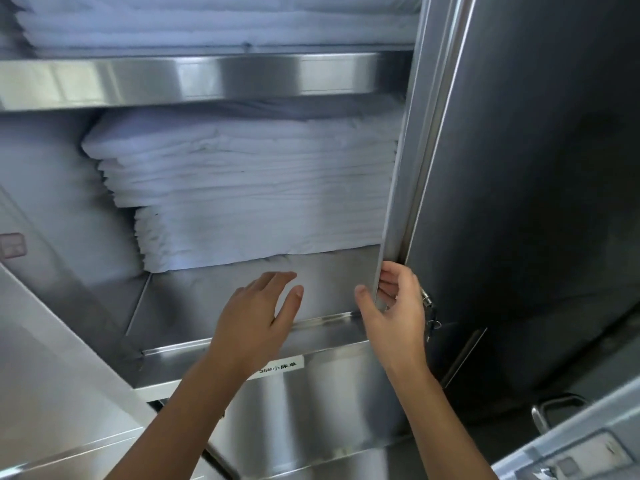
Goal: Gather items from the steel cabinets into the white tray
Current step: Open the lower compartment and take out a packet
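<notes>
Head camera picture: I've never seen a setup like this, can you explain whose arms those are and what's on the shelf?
There is no machine here. The one picture comes from a camera worn on a person's head, looking forward and down, so the two bare arms are that person's own. They face an open stainless steel cabinet. On its middle steel shelf lies a tall stack of folded white linen; another white folded pile sits on the shelf above. The left hand reaches in over the shelf, fingers straight, holding nothing. The right hand pinches the edge of the shiny steel cabinet door between thumb and fingers. A small white paper label is stuck on the shelf's front. The white tray is not in view.
</notes>
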Action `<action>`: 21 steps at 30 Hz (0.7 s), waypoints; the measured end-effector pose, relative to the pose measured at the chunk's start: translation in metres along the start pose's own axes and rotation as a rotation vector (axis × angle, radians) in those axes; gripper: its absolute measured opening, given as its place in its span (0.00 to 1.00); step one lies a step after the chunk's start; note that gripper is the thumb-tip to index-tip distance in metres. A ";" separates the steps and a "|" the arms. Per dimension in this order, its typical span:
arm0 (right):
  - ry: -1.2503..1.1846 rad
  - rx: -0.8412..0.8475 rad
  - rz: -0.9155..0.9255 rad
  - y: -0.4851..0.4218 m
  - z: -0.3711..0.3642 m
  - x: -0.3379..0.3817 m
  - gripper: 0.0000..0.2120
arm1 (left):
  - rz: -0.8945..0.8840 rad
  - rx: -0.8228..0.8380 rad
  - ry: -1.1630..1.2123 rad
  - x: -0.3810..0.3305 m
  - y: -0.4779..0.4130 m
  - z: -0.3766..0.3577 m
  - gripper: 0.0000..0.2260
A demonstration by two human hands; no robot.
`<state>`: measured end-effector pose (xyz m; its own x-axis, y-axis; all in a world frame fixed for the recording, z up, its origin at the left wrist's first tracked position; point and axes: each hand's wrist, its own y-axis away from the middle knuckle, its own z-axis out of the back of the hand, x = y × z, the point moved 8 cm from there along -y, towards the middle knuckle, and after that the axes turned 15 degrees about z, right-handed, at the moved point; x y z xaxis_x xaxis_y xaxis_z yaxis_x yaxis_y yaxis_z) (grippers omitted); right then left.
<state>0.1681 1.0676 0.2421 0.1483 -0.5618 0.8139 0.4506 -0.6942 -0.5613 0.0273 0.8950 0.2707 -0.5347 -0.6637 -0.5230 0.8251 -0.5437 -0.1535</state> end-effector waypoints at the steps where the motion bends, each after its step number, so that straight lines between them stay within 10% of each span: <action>1: -0.005 0.011 0.002 0.003 -0.008 0.004 0.20 | 0.001 -0.007 0.008 0.005 0.004 0.005 0.23; 21: -0.101 0.141 0.012 0.081 -0.176 0.089 0.19 | 0.068 -0.144 0.019 0.176 0.067 0.126 0.22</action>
<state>0.0624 0.8823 0.2422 0.2388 -0.5172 0.8219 0.5663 -0.6134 -0.5505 -0.0343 0.6769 0.2736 -0.4744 -0.6858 -0.5518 0.8775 -0.4180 -0.2350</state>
